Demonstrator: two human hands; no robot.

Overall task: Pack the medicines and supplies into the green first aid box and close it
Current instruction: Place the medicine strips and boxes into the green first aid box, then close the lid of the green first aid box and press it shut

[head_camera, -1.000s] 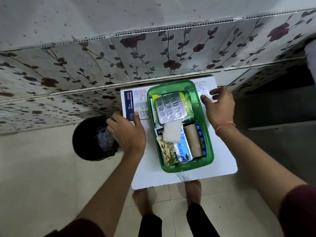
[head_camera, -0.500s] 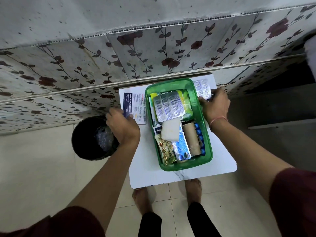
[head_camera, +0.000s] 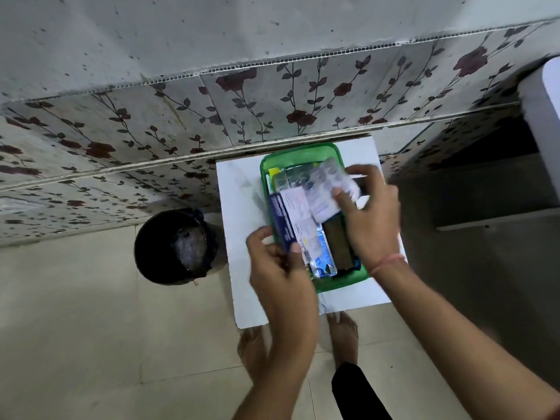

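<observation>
Both hands have left the counter's edges and now meet over the green first aid box (head_camera: 303,153), each carrying what it reached for half a second ago. Fingers (head_camera: 295,250) of the left hand (head_camera: 278,277) are clamped on a blue-and-white medicine carton (head_camera: 292,219), thumb on top, holding it tilted above the box's left half. Fingers (head_camera: 344,198) of the right hand (head_camera: 372,219) pinch a silvery blister strip (head_camera: 328,183), blurred by motion, above the box's upper right part. A pink thread band (head_camera: 388,263) circles the right wrist.

Below them the open box sits in the centre of the frame on a small white counter (head_camera: 239,213), already holding a blue foil strip (head_camera: 322,262), a dark upright-edged pack (head_camera: 338,241) and more strips near its far end; details there are too smeared to read. Its lid cannot be made out.

Left of the counter, a black bin (head_camera: 172,247) stands on the pale tiled floor (head_camera: 75,328). Rose-patterned wall tiles (head_camera: 272,104) fill the upper frame. Bare feet (head_camera: 344,334) show under the counter's near edge.
</observation>
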